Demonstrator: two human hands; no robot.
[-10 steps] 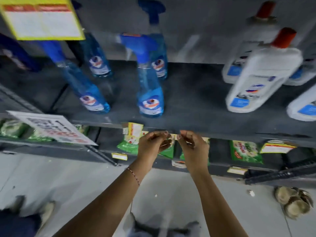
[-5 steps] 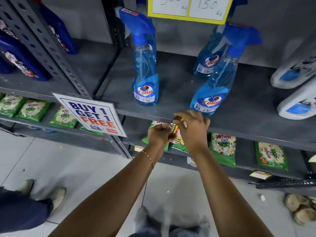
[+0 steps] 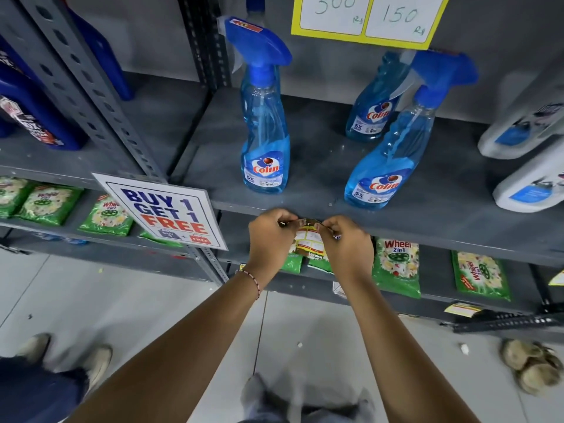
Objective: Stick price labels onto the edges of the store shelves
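Note:
A small yellow, red and white price label (image 3: pixel 308 239) is pinched between my two hands just below the front edge of the grey metal shelf (image 3: pixel 427 232). My left hand (image 3: pixel 270 242) holds its upper left corner with thumb and fingers closed. Closed on the label's right side is my right hand (image 3: pixel 348 248). The label hangs in front of the shelf edge; whether it touches the edge I cannot tell. Blue Colin spray bottles (image 3: pixel 265 129) stand on the shelf directly above my hands.
A "BUY 1 GET 1 FREE" sign (image 3: pixel 164 212) juts out at the left beside a perforated upright (image 3: pixel 91 96). Green Wheel packets (image 3: pixel 396 270) lie on the lower shelf. White bottles (image 3: pixel 531 184) stand at right. Another person's shoes (image 3: pixel 64 358) are on the floor at left.
The view swung left and steadied. My hands have spread slightly apart, showing more of the label between them, still at the shelf's front edge.

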